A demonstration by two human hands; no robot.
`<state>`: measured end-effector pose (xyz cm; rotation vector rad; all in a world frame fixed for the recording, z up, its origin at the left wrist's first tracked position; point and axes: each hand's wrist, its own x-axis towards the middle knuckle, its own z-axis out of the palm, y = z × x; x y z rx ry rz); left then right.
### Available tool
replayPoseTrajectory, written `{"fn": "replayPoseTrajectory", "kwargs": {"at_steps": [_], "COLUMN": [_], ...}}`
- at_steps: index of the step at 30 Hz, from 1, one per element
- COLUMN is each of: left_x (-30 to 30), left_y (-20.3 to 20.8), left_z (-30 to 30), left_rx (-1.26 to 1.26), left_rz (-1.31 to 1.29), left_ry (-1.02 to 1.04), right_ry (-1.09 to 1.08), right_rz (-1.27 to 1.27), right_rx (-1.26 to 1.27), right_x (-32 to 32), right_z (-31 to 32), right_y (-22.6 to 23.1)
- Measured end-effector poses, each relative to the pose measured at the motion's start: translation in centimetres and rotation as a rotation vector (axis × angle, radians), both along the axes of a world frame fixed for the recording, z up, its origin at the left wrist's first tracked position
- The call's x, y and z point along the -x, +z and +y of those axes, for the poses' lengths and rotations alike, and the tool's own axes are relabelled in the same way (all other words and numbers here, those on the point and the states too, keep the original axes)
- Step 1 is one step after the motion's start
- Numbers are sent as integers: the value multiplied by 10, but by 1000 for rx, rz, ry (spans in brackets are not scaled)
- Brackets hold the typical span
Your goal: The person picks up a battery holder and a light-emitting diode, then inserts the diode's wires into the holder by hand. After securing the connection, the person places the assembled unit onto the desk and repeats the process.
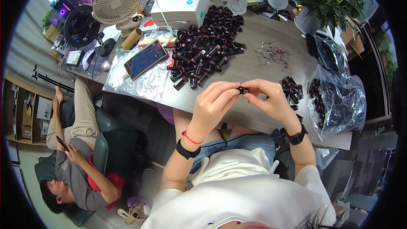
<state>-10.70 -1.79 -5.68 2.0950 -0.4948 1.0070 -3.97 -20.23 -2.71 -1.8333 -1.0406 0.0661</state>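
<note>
Just above the table's near edge, my left hand [214,104] and my right hand [271,99] meet at their fingertips. Both pinch one small black cylindrical part [242,90], mostly covered by the fingers. A large heap of similar black parts with thin red and blue wires [201,53] lies beyond my left hand. Close to my right hand is a smaller group of such black parts [291,90]. Farther back, a loose scatter of tiny components with thin wire leads [273,55] rests on the table.
A clear plastic bag [339,106] holding black parts lies at the right edge. At left are a phone [146,59] on silvery wrap, a cardboard tube [132,39] and a fan [118,2]. A white printer [181,6] stands behind the heap; another person [80,161] reclines at left.
</note>
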Motion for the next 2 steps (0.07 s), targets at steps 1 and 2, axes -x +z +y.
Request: {"fn": "replayPoseTrajectory", "kwargs": {"at_steps": [1, 2], "left_x": [-1, -2], "left_y": [0, -1], "left_z": [2, 4], "left_rx": [-15, -30], "left_rz": [7, 14], "left_ry": [-1, -3], "right_ry": [-3, -2], "right_rz": [7, 23], "right_rx": [-2, 7], "right_x": [0, -2], "right_z": [0, 0], "right_y": [-1, -3]}}
